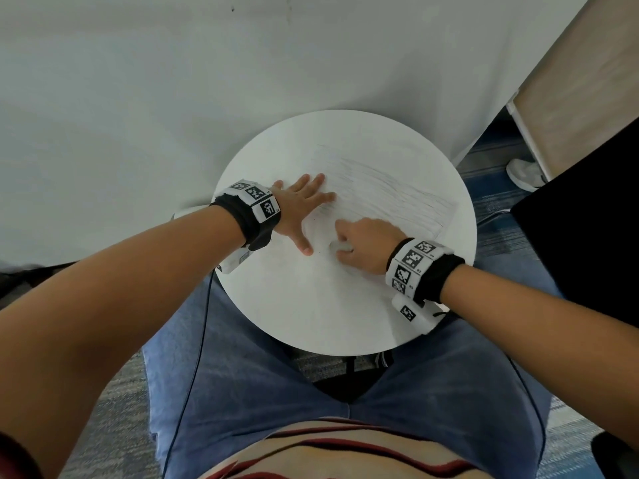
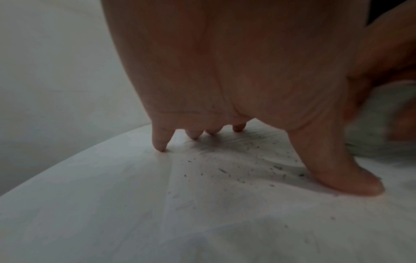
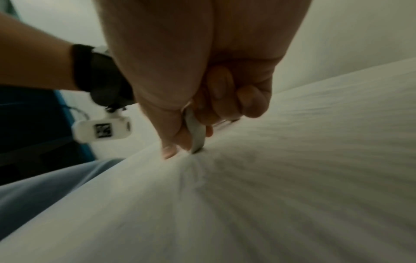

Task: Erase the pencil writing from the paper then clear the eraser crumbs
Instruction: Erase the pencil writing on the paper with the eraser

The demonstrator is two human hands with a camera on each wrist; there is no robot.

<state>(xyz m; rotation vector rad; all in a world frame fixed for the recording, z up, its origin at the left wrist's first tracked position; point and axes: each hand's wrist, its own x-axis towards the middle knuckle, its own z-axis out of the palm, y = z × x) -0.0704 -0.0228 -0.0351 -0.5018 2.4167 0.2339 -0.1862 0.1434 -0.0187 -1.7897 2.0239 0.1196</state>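
Note:
A white sheet of paper (image 1: 383, 198) with faint pencil lines lies on the round white table (image 1: 311, 305). My left hand (image 1: 304, 205) lies flat with spread fingers on the paper's left part, holding it down. My right hand (image 1: 366, 243) grips a small white eraser (image 1: 338, 246) and presses its tip on the paper near the sheet's lower left. In the right wrist view the eraser (image 3: 197, 135) sits between thumb and curled fingers, its end on the paper (image 3: 292, 178). Dark eraser crumbs (image 2: 243, 167) are scattered on the paper under my left palm.
The table stands against a white wall (image 1: 138, 81). My legs in blue jeans (image 1: 259, 392) are under the table's near edge. A black panel (image 1: 587, 219) and a wooden board (image 1: 581, 81) stand to the right, with a white shoe (image 1: 524, 174) on the floor.

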